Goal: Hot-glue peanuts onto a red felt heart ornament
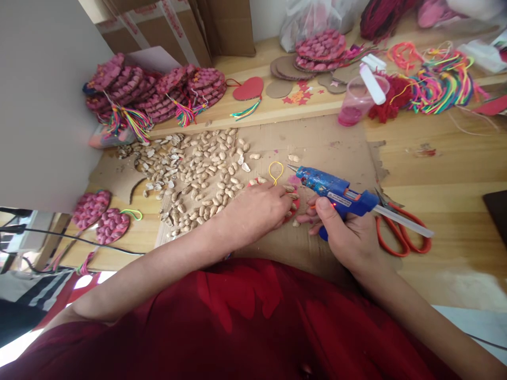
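Note:
My right hand [344,229] is wrapped round the handle of a blue glue gun [328,184]; its nozzle points left and a clear glue stick sticks out at the back. My left hand [259,211] lies over a red piece [295,206] that has peanuts on it, with its fingers bent down; whether they pinch anything is hidden. A yellow cord loop [276,171] rises from the far edge of the red piece. Many loose peanuts [202,174] are spread on the cardboard left of my left hand.
Orange-handled scissors [402,232] lie to the right, partly under the glue stick. Along the back are stacked pink peanut pieces [158,92], a red heart [248,88], a pink cup [352,108] and colourful tassels [439,87]. Two pink pieces [113,224] and a black cable lie at left.

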The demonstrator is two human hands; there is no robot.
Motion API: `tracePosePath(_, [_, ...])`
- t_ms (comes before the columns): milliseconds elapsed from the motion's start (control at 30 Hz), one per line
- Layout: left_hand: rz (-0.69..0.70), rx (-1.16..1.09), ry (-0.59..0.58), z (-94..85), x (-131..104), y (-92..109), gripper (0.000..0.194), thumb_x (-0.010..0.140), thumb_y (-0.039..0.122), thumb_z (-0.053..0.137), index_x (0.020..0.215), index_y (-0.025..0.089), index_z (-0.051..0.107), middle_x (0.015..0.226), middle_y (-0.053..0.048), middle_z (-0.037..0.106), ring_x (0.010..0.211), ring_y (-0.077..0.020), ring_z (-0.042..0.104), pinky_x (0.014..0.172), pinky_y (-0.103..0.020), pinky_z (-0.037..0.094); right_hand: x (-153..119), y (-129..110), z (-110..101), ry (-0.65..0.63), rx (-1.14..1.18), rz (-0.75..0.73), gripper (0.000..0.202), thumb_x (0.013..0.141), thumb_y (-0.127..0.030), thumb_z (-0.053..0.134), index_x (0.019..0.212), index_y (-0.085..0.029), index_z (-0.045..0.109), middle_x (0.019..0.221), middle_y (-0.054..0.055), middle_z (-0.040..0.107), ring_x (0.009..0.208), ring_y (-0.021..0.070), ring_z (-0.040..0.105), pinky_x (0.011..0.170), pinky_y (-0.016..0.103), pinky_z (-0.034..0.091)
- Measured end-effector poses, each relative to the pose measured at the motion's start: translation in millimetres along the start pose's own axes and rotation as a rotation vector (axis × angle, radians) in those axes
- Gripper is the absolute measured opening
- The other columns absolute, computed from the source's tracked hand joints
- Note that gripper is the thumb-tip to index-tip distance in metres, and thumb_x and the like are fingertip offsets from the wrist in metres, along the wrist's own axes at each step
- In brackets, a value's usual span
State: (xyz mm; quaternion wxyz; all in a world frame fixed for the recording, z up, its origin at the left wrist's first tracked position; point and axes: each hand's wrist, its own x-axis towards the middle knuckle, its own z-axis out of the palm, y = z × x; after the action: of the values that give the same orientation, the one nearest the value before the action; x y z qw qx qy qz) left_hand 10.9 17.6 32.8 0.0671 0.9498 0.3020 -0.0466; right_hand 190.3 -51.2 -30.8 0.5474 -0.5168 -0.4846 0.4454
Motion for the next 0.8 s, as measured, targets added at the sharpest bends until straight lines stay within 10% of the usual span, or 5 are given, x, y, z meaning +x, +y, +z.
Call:
tracePosePath(433, [-0.015,-0.051,-0.017,-2.8,-2,-1,0.021,0.098,0.026,0.053,0.107,0.013,0.066,0.103,-0.01,0.069,0.095,-0.0221,0.066,0.084,-0.034,0.053,2,-1,2,-0.005,0.045,-0.01,0.023,0.099,-0.046,0.068,0.099,-0.023,0.07,0.081,0.004,0.068,0.067,0.0233,0.07,0.046,0.026,0.06])
tracePosePath(800, [0.003,-0.353,0.283,24.9,-22,-16,0.013,0.096,0.019,0.055,0.097,0.016,0.068,0.097,-0.008,0.063,0.093,-0.0176,0.06,0.083,-0.03,0.05,-1,-2,0,-0.042,0.043,-0.049,0.018,0.102,-0.043,0.064,0.101,-0.026,0.07,0.09,0.004,0.068,0.076,0.0233,0.071,0.051,0.026,0.061])
